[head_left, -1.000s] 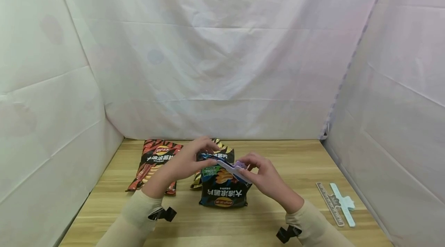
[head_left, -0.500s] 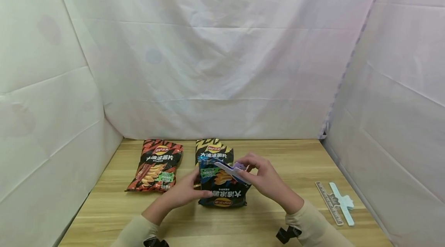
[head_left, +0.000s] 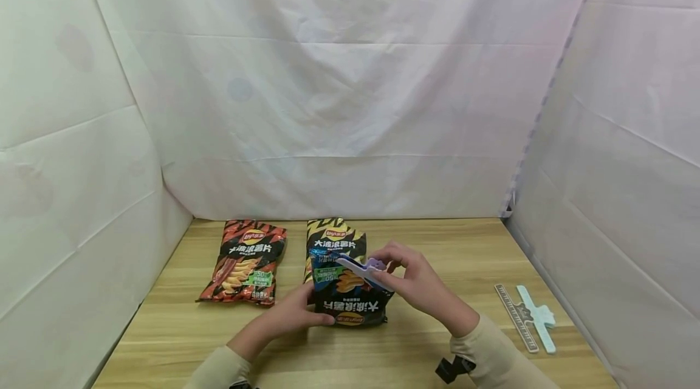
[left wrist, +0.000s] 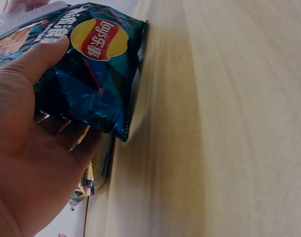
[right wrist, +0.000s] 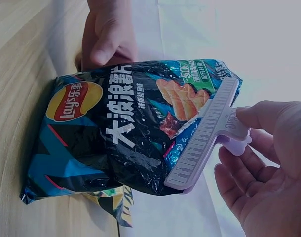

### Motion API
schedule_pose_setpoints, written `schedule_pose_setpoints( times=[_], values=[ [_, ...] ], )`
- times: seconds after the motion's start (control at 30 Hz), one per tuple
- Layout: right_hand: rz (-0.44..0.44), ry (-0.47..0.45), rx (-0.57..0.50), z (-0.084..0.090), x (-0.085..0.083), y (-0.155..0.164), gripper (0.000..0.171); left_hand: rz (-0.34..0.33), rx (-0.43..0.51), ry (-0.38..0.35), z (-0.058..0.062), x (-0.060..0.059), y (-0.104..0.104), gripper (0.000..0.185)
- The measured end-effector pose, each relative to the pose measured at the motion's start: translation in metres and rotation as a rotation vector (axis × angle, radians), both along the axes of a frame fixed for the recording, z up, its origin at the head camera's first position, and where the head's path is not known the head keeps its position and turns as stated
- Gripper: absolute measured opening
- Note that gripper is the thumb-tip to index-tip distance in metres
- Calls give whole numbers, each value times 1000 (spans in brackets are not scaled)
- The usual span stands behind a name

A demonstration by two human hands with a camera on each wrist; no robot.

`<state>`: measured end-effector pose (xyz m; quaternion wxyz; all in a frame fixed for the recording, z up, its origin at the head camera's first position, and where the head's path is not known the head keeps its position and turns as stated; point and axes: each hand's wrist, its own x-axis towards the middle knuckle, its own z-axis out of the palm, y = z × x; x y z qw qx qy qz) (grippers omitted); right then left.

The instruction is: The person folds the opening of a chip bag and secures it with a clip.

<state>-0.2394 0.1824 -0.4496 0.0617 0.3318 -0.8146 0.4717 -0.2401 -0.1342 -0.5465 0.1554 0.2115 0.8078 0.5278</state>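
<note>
A dark blue and black chip bag (head_left: 355, 301) stands on the table at the centre. A pale purple ruler-edged bag clip (right wrist: 202, 136) lies slantwise across its top. My right hand (head_left: 415, 282) pinches the handle of this clip between thumb and fingers. At the bag's lower left side, my left hand (head_left: 292, 315) holds it. In the left wrist view, the left thumb (left wrist: 47, 54) presses the front and the fingers go behind the bag, partly hidden by it.
Behind the dark bag lies a yellow and black chip bag (head_left: 336, 234), partly covered. A red chip bag (head_left: 248, 261) lies to its left. At the right are a clear ruler-like clip (head_left: 516, 319) and a light blue clip (head_left: 538, 319). White cloth (head_left: 350, 103) surrounds the table.
My left hand has come down from the bag's top edge to its lower left side and now grips it there. The right hand stays on the clip, nearly unmoved.
</note>
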Motion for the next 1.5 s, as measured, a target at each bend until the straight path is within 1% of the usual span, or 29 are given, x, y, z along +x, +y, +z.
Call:
schedule_pose_setpoints(
  times=[0.17, 0.37, 0.6, 0.73, 0.97, 1.2, 1.4, 1.5],
  values=[
    [21, -11, 10, 0, 0, 1, 19, -7, -4, 17, -9, -2, 1, 84],
    [42, -18, 24, 0, 0, 3, 20, -33, 21, 2, -16, -5, 4, 81],
    [46, -27, 34, 0, 1, 3, 22, -13, 39, -12, -16, -6, 7, 75],
    [46, -4, 45, -2, -1, 3, 23, -6, 45, -13, -17, -6, 8, 72],
    [32, 45, 90, -7, -3, 3, 34, 1, 39, -24, -17, -7, 9, 71],
    [3, 83, 116, -7, -4, 2, 28, 6, 36, -34, -17, -6, 10, 68],
    [-11, 92, 91, -10, -7, 4, 26, -2, 24, -42, -15, -4, 11, 68],
    [-17, 109, 77, -12, -12, 7, 27, -17, 40, -62, -13, -3, 13, 67]
  ],
)
